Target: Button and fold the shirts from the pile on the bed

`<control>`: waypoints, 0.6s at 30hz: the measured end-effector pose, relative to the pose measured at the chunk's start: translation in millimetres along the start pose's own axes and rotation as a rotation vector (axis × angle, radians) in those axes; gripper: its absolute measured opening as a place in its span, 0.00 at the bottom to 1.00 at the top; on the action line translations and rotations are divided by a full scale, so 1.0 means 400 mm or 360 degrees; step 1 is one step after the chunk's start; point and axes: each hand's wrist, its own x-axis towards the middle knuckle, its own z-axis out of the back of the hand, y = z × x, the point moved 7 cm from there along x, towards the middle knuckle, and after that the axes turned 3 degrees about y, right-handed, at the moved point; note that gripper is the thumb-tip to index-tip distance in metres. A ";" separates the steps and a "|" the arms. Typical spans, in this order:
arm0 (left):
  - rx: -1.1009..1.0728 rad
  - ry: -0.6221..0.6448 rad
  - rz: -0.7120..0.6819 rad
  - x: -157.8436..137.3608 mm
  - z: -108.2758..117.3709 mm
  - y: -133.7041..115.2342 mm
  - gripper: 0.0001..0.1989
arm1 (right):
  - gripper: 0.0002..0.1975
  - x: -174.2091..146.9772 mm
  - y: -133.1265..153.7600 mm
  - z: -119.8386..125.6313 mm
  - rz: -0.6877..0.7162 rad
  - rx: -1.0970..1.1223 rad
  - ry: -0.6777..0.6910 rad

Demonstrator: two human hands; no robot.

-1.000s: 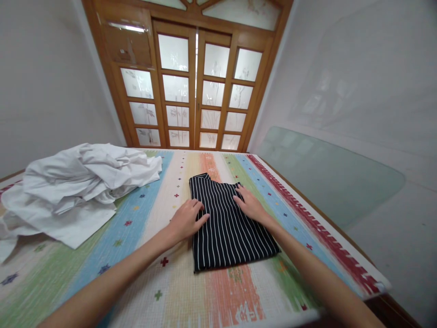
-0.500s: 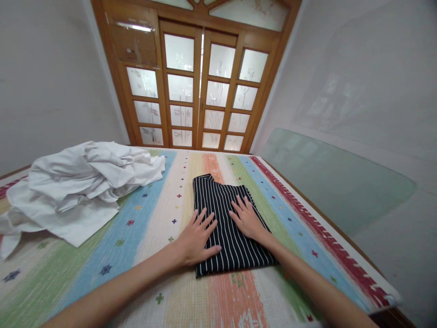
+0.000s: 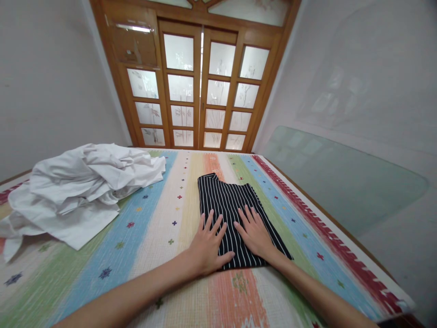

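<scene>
A black shirt with white stripes (image 3: pixel 228 196) lies folded into a flat bundle, its collar at the far left corner. My left hand (image 3: pixel 207 246) rests on the near left part of the shirt, palm down with fingers spread. On the near right part lies my right hand (image 3: pixel 255 233), flat too, its fingers apart and pointing away from me. Neither hand grips the cloth. Beneath the shirt is a colourful striped cover (image 3: pixel 157 237).
To the left, a crumpled heap of white cloth (image 3: pixel 82 182) lies on the cover. Wooden doors with glass panes (image 3: pixel 200 86) stand beyond the far edge. A wall (image 3: pixel 375 82) with a pale green panel (image 3: pixel 334 177) runs along the right.
The folded shirt has shifted and turned a little to the right, with both hands still flat on it. My left hand has moved right, nearer to my right hand.
</scene>
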 end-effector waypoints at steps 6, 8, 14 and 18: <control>0.0018 -0.0068 0.0022 0.113 -0.007 -0.010 0.41 | 0.37 0.081 -0.132 -0.005 -0.0153 -0.0102 -0.0096; 0.0041 -0.0084 0.0020 0.158 -0.007 -0.014 0.40 | 0.36 0.111 -0.183 -0.007 -0.0198 -0.0159 -0.0049; 0.0104 -0.0053 -0.0027 0.296 -0.027 -0.022 0.39 | 0.33 0.198 -0.319 -0.006 -0.0244 -0.0218 0.0070; 0.0119 -0.0085 -0.0010 0.379 -0.043 -0.014 0.39 | 0.34 0.255 -0.387 -0.006 -0.0315 -0.0270 0.0135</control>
